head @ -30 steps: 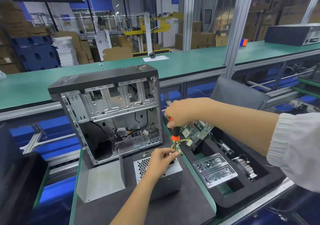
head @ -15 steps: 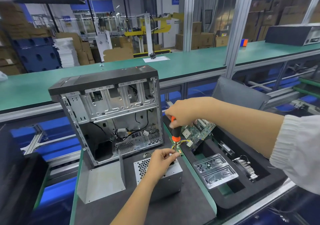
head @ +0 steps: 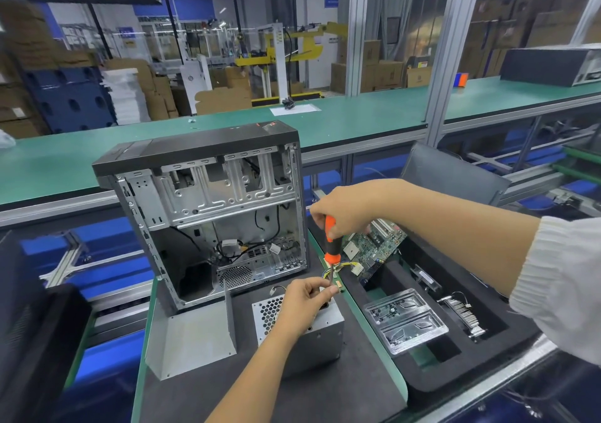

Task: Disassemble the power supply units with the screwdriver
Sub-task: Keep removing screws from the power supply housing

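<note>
- While the PSU (head: 320, 331) sits on the dark mat (head: 341, 400) just in front of the open case (head: 208, 221), its grille side faces up and its far top corner lies directly under your screwdriver (head: 332, 244).
- That tool stands nearly upright, tipped slightly at the handle; its long axis runs from your right hand (head: 344, 214) straight down to the unit's far right corner, so the push goes downward along the shaft.
- Your right hand wraps the orange-and-black handle from above, fingers curled firmly round its top.
- Your left hand (head: 304, 302) rests on the unit's top and pinches the thin shaft near the tip, steadying it; the tip itself and any screw are hidden behind those fingertips.
- A bundle of yellow wires (head: 338, 268) rises from the unit just beside the shaft, close enough to snag, in all likelihood, if the tool wanders.
- Judged from this, the left hand is the nearer one to the work; the right supplies turn and pressure from well above.
- To your right, a foam tray (head: 422, 387) holds a circuit board (head: 374, 248), a clear plastic piece (head: 405, 320) and a finned part (head: 465, 317); a bent metal panel (head: 190, 338) stands left of the unit.
</note>
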Tool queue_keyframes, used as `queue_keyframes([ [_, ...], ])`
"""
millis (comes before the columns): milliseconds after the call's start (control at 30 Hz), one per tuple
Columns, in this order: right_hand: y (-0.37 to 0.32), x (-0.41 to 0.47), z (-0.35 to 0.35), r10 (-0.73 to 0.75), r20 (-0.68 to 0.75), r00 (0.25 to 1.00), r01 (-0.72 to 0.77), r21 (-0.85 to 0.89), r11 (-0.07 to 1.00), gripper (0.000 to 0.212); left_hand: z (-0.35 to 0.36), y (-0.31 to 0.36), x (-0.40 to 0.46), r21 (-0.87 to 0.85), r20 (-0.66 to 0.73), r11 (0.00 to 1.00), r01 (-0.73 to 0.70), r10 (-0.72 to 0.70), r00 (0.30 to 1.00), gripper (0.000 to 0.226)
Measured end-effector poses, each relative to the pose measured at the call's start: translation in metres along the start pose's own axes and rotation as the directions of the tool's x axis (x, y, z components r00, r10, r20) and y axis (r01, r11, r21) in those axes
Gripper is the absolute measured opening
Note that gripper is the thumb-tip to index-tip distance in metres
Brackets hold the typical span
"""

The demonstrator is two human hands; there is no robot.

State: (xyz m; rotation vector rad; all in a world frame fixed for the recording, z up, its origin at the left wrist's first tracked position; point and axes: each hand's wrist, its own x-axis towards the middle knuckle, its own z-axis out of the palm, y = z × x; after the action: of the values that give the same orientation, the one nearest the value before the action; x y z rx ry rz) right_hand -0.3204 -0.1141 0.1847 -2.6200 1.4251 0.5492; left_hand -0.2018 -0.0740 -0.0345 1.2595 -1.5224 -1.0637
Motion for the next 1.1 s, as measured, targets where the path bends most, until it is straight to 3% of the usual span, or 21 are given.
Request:
queue_keyframes([
  [100,0.002,-0.003,-0.004,-0.042,0.021,0.999,0.039,0.093,0.995,0.035,0.0,0.0,0.0,-0.003,0.008,1.0,-0.006,0.006,1.0,0.017],
  [267,-0.004,-0.002,0.002,0.161,-0.05,0.986,-0.157,0.075,0.985,0.072,-0.001,0.002,0.0,-0.002,0.014,1.0,-0.013,0.013,1.0,0.015],
  [367,-0.003,0.003,0.005,0.135,-0.135,0.982,-0.135,0.007,0.991,0.052,-0.001,0.002,0.0,0.011,0.015,1.0,-0.012,0.012,1.0,0.015],
  [467,0.002,-0.001,-0.002,0.019,0.014,1.0,-0.021,0.091,0.996,0.012,0.0,0.0,0.0,0.023,0.004,1.0,-0.007,0.007,1.0,0.016],
  [567,0.003,-0.005,-0.009,-0.033,0.058,0.998,0.025,0.134,0.991,0.032,0.0,-0.001,0.002,0.019,0.003,1.0,-0.008,0.008,1.0,0.016],
  [700,0.0,-0.006,-0.003,0.135,0.012,0.991,-0.136,0.063,0.989,0.074,0.0,0.001,0.001,0.013,-0.002,1.0,-0.015,0.015,1.0,0.015],
  [767,-0.002,-0.002,0.0,0.18,-0.037,0.983,-0.181,-0.008,0.984,0.085,0.0,0.001,0.0,0.012,-0.002,1.0,-0.01,0.01,1.0,0.016],
  [867,-0.002,0.003,0.005,0.153,-0.128,0.98,-0.163,-0.076,0.984,0.066,0.001,0.002,0.0,0.004,-0.007,1.0,-0.005,0.005,1.0,0.017],
  [933,0.0,0.005,0.003,0.065,-0.082,0.994,-0.074,-0.11,0.991,0.039,0.001,0.003,0.0,0.006,-0.004,1.0,-0.004,0.004,1.0,0.016],
  [1000,0.003,0.001,-0.005,-0.003,0.02,1.0,0.004,-0.018,1.0,0.013,0.001,0.004,0.0,0.0,-0.002,1.0,-0.002,0.002,1.0,0.015],
  [1100,0.005,-0.003,-0.012,-0.014,0.06,0.998,0.007,0.111,0.994,0.038,0.001,0.005,-0.001,0.007,0.006,1.0,-0.003,0.002,1.0,0.014],
])
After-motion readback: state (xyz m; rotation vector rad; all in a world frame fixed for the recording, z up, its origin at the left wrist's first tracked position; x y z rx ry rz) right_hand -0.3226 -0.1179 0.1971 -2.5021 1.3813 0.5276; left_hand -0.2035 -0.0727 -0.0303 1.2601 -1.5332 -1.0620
